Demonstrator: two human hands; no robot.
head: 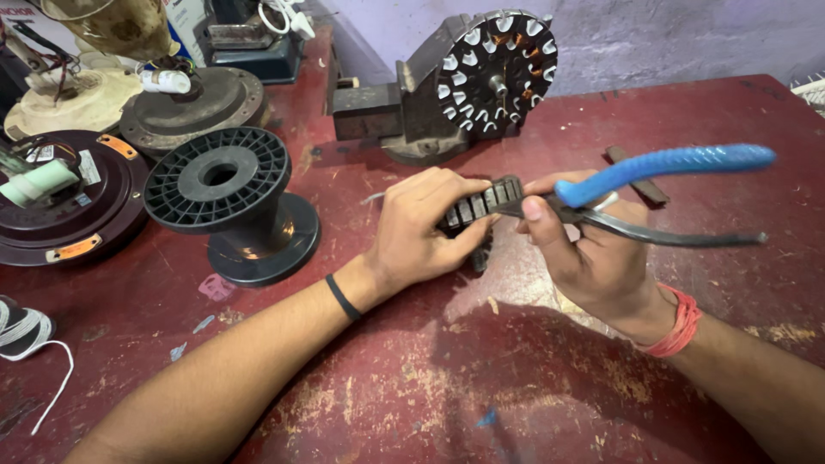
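Your left hand (pixel 421 228) sits in the middle of the frame. Its fingers are curled tight around a small dark slotted metal core (pixel 483 204), which it holds just above the counter (pixel 481 378). Your right hand (pixel 593 258) is just to the right of it, squeezed around a pair of pliers (pixel 601 193). One handle of the pliers has a blue cover and sticks out toward the right edge of the frame. The other handle is bare dark metal and runs below it. The nose of the pliers touches the right end of the core, next to your right thumb. Your two hands are close together, with the core between them.

You wear a thin black band (pixel 342 297) on your left wrist and a red thread (pixel 679 325) on your right wrist.

The counter is red and badly scratched. A black plastic spool (pixel 232 202) stands left of the middle. At the top middle, a round wound motor part (pixel 497 73) is clamped in a dark vise (pixel 387 112). At the far left lies a dark round motor cover (pixel 73 206) with orange tags, and more round motor parts sit behind it in the upper left. A white cord (pixel 30 344) lies at the lower left edge.
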